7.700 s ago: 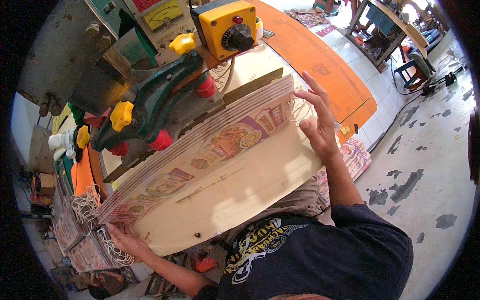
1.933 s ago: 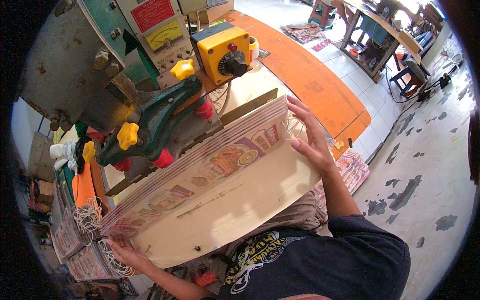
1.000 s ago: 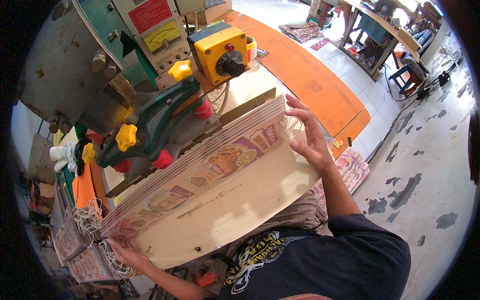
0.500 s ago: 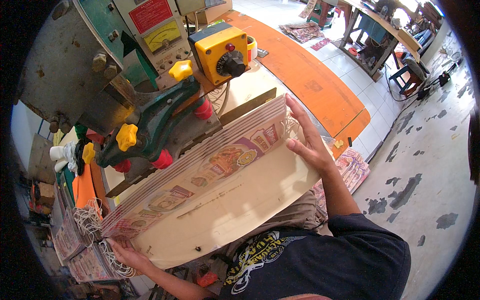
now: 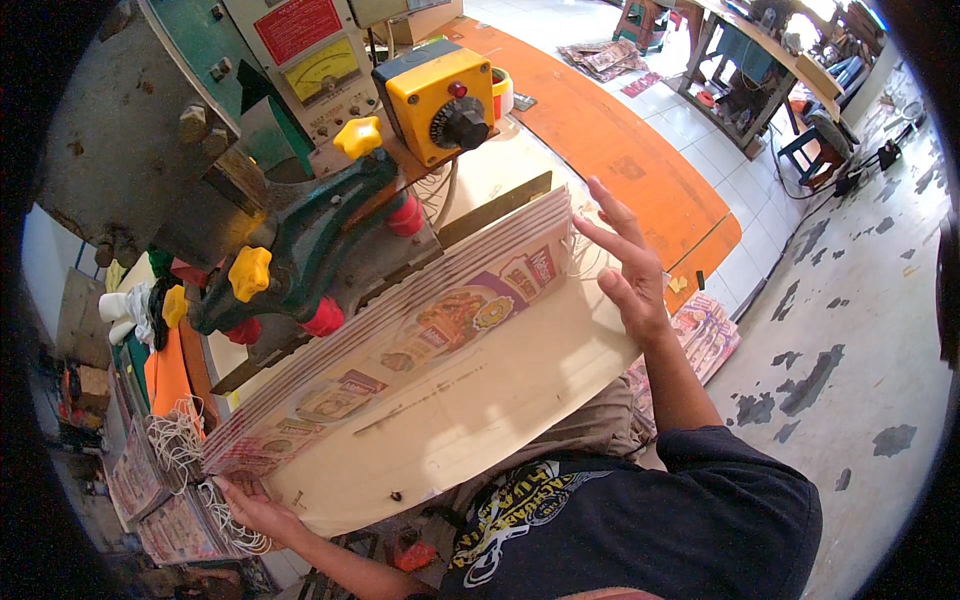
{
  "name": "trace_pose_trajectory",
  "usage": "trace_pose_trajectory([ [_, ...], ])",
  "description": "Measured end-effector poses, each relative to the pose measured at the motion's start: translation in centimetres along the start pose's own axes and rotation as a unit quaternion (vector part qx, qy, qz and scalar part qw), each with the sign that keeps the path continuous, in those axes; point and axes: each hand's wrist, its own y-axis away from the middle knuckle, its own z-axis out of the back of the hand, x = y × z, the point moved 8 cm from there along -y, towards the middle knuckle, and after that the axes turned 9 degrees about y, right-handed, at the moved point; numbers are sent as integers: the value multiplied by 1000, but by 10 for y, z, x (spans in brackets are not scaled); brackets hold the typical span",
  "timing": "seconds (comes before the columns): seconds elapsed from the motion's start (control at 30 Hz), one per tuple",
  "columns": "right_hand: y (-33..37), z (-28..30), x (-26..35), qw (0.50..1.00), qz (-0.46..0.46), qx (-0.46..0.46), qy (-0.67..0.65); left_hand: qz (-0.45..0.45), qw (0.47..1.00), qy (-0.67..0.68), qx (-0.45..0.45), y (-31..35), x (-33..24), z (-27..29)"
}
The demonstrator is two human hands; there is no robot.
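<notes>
A long printed plastic sheet (image 5: 455,325) with food pictures lies across a cream-coloured board (image 5: 470,400) in front of me. Several layered, stripe-like edges run along its far side, next to the machine's metal bar (image 5: 500,212). At the sheet's left end, my left hand (image 5: 258,510) is closed on its near corner, with part of the fingers hidden. My right hand (image 5: 632,275) is open beside the right end, fingers spread and apart from the sheet. White cord (image 5: 585,255) shows between that hand and the sheet's end.
Over the sheet's far side stands a press-like machine with a dark green clamp arm (image 5: 290,245), yellow knobs (image 5: 250,273) and a yellow control box (image 5: 432,105). An orange table (image 5: 620,160) extends behind. White cords (image 5: 178,440) and printed stacks (image 5: 180,528) lie at left.
My right hand has come off the sheet's right end, shifting slightly right with its fingers opening. My left hand and the sheet stay nearly in place.
</notes>
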Motion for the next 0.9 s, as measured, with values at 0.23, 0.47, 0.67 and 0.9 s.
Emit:
trace_pose_trajectory([
  [0.23, 0, -1, 1, 1000, -5, -18, -4, -10, 1000, 20, 4, 2, -2, -4],
  [0.47, 0, -9, -4, 999, -37, 4, -15, 2, 1000, 14, -10, -3, 5, 6],
  [0.67, -1, -16, -6, 996, -79, 28, 7, 4, 1000, 23, -2, -1, 2, -1],
  [0.9, -2, -18, -10, 994, -95, 39, 26, 25, 997, 34, 66, 0, 1, -11],
])
